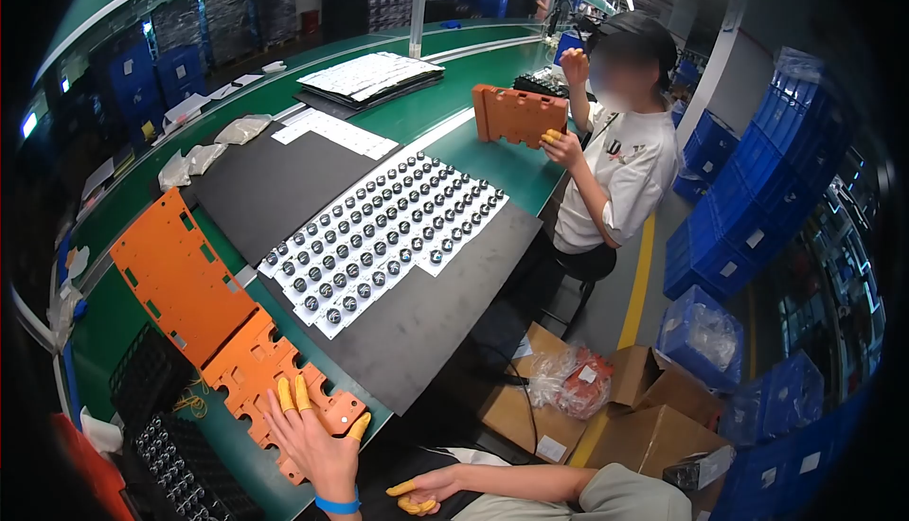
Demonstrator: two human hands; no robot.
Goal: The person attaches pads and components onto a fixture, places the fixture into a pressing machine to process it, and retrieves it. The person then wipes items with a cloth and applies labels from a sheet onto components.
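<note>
My left hand [317, 436], with yellow finger covers and a blue wristband, lies with fingers spread on the lower part of an open orange hinged fixture [248, 360]. The fixture's flat orange lid [185, 275] is folded back toward the upper left. My right hand [423, 491] is near my lap, palm up, its yellow-covered fingers curled; whether it holds anything is hidden. Beyond the fixture, rows of round black parts [379, 228] stand on white sheets over a dark mat [426, 332].
Black trays [180, 464] with small metallic parts sit at the lower left. Across the bench a co-worker [615, 142] holds another orange fixture [521, 116]. Stacked white sheets [369, 76] lie farther back. Cardboard boxes [653, 445] and blue crates [748, 180] stand at the right.
</note>
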